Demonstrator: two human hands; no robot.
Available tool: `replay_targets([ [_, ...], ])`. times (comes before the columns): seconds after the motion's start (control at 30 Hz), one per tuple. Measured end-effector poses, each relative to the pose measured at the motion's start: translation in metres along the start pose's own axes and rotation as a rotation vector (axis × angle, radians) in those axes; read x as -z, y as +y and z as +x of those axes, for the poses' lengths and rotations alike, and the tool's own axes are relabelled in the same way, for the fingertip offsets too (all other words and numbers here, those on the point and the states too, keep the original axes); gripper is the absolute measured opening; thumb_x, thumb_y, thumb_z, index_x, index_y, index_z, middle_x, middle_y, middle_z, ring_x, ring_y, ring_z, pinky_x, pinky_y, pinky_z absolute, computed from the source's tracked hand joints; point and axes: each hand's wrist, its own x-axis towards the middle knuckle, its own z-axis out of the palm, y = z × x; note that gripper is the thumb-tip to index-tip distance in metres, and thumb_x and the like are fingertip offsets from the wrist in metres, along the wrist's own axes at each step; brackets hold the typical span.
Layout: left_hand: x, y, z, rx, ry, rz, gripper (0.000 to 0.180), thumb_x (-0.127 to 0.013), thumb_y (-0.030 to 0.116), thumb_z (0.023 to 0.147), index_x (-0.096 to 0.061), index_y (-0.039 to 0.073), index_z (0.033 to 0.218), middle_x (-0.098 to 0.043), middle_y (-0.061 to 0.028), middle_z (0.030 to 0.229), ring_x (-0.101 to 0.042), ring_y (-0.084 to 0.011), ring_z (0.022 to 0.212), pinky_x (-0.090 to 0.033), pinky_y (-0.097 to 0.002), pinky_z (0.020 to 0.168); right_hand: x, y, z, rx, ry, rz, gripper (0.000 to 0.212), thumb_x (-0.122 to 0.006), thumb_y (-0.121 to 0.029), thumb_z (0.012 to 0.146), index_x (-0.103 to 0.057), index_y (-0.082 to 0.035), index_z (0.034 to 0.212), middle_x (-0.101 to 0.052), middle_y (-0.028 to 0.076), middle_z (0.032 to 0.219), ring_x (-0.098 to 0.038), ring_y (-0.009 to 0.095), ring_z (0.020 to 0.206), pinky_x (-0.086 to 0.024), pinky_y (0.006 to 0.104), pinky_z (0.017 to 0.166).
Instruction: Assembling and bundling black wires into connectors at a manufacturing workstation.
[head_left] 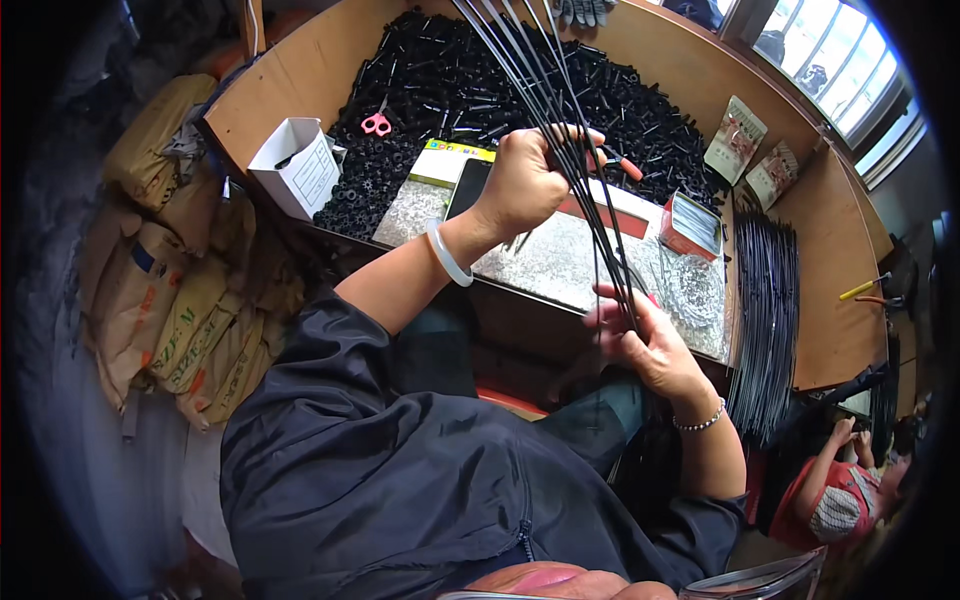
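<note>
A bunch of long, thin black rods (527, 88) slants across the middle of the view, over the workbench. Its upper part is gripped in my closed left hand (525, 187), a white bangle on that wrist. Lower down, the fingers and thumb of my right hand (657, 348) close around the rods near their bottom end; some of its fingers are blurred. Behind the hands lies a pale speckled work surface (535, 262). A red-handled tool (630, 169) rests just beyond my left hand, its other end hidden. A dark flat object (466, 188) shows partly behind my left wrist.
Small black tubular parts (480, 75) heap at the back, with pink scissors (376, 124) on them. A white box (297, 168) stands left. A red box of thin metal pins (691, 226) and more rods (767, 290) lie right. Sacks (165, 305) flank my left; another person (835, 505) sits right.
</note>
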Motion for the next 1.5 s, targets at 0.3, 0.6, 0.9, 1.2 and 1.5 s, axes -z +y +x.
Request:
replay_targets([
  [0.3,-0.004,0.014,-0.004,0.122,-0.098,-0.193,0.023,-0.065,0.0,0.082,-0.065,-0.004,0.105,-0.069,-0.0104,0.089,-0.064,-0.0099,0.078,-0.055,-0.0238,0.066,-0.003,-0.004,-0.01,-0.088,-0.015,0.195,0.041,-0.051,-0.027,0.096,-0.045,0.002,0.123,-0.05,0.002,0.068,-0.049,0.008,0.051,-0.043,0.0205,0.047],
  [0.6,-0.023,-0.038,-0.036,0.028,-0.302,0.4,0.02,-0.063,0.011,0.086,-0.065,0.0,0.102,-0.07,-0.0082,0.081,-0.066,-0.0114,0.079,-0.051,-0.0282,0.072,-0.007,-0.013,-0.036,0.018,0.298,0.159,0.029,-0.04,-0.026,0.1,-0.056,-0.002,0.103,-0.039,-0.005,0.055,-0.03,0.003,0.041,-0.023,0.0185,0.038],
  [0.9,-0.001,-0.162,0.041,-0.671,-0.364,1.169,0.027,-0.062,0.008,0.072,-0.066,0.012,0.099,-0.066,-0.0092,0.1,-0.063,-0.0272,0.091,-0.051,-0.0376,0.077,-0.027,0.106,-0.032,0.203,0.64,-0.257,0.016,-0.048,-0.014,0.096,-0.057,-0.001,0.095,-0.049,0.0,0.062,-0.045,0.006,0.052,-0.037,0.0215,0.049],
  [1.2,0.005,-0.095,0.021,-0.217,-0.969,1.064,0.11,-0.084,0.046,0.051,-0.032,0.015,0.142,-0.034,-0.0218,0.142,-0.035,-0.042,0.127,-0.033,-0.047,0.103,-0.024,0.203,0.035,0.312,0.734,-0.377,0.014,-0.048,-0.013,0.096,-0.056,-0.002,0.098,-0.052,0.007,0.06,-0.054,0.018,0.051,-0.043,0.0286,0.05],
  [1.5,-0.014,-0.131,-0.067,-0.419,-0.889,0.608,0.021,-0.058,0.029,0.088,-0.062,0.018,0.105,-0.046,-0.0079,0.133,-0.026,-0.0339,0.136,-0.016,-0.0575,0.109,-0.014,0.184,0.028,0.09,0.465,-1.009,0.022,-0.057,-0.021,0.089,-0.057,-0.001,0.097,-0.061,0.018,0.08,-0.061,0.035,0.076,-0.049,0.0435,0.067],
])
